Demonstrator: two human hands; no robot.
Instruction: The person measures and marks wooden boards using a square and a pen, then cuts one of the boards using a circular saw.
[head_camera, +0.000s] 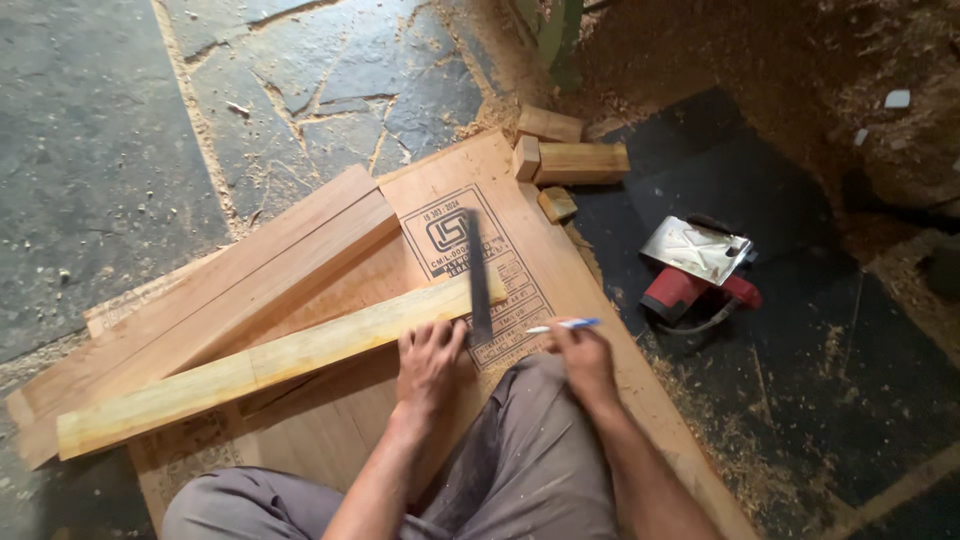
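pale wooden plank (270, 365) lies flat, dark square blade (478, 280) across its end

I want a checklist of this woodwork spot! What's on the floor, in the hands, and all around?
Surface: plywood sheet flat on a cracked stone floor, dusted with sawdust.
Job's things: pale wooden batten lying across the sheet; dark try square set over its right end; blue-and-white pen.
Clutter: reddish planks under the batten; small wood offcuts at the sheet's far corner; sawdust heap.
Hands: left hand presses on the batten beside the square; right hand holds the pen.
Cables: grey cord curling from the red power planer.
Surroundings: black mat under the planer; the person's grey trousers at the bottom.
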